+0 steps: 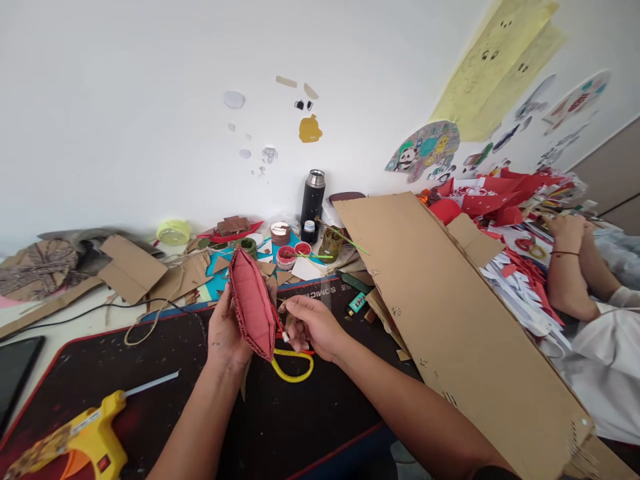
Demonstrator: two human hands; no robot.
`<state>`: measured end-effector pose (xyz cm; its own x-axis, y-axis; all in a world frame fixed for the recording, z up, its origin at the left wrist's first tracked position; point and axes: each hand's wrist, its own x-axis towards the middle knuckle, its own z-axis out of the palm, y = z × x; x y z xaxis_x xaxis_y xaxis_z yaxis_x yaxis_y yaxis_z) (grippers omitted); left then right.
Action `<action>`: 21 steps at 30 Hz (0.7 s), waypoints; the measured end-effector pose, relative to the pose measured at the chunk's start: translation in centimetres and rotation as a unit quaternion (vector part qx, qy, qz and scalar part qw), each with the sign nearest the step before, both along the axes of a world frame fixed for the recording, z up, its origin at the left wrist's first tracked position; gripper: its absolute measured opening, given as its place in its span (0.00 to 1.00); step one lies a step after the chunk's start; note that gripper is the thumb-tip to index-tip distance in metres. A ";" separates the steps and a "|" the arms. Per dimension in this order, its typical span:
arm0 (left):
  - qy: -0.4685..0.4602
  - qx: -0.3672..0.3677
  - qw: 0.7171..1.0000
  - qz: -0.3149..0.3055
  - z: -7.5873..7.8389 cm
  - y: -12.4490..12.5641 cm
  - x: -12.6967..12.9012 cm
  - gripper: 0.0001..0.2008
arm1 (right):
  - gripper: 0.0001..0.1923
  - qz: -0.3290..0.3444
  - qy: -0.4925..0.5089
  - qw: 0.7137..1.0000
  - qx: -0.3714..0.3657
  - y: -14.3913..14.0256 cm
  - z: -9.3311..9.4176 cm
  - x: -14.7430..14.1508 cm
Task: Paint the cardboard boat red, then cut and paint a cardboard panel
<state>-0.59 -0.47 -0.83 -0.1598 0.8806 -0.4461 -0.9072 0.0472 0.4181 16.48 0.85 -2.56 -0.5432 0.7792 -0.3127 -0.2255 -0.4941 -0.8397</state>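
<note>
My left hand (225,333) holds a red painted cardboard piece (251,301) upright by its lower edge, above the black desk mat (125,373). The piece is oval with corrugated edges. My right hand (313,327) pinches a small white part on a thin red wire (281,328) beside the piece's lower right edge. Yellow-handled scissors (294,369) lie on the mat just under both hands, partly hidden by my right hand.
A yellow glue gun (83,437) lies at the front left. A large cardboard sheet (450,313) leans at the right. Paint pots (286,257), a black flask (313,197) and cardboard scraps (135,270) crowd the back. Another person's arm (570,273) rests at far right among red paper (500,193).
</note>
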 end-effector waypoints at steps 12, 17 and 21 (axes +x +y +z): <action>0.026 -0.037 0.997 0.058 0.8 0.3 0.2 0.22 | 0.24 0.007 -0.107 0.965 0.238 -1.0 0.4 0.3; 0.030 -0.051 0.996 0.065 1.0 0.2 0.6 0.20 | 0.18 -0.012 -0.162 0.936 0.312 -0.7 1.1 -0.2; 0.024 -0.048 0.997 0.048 0.6 0.2 0.7 0.19 | 0.15 -0.021 -0.220 0.899 0.377 -0.1 1.5 -0.5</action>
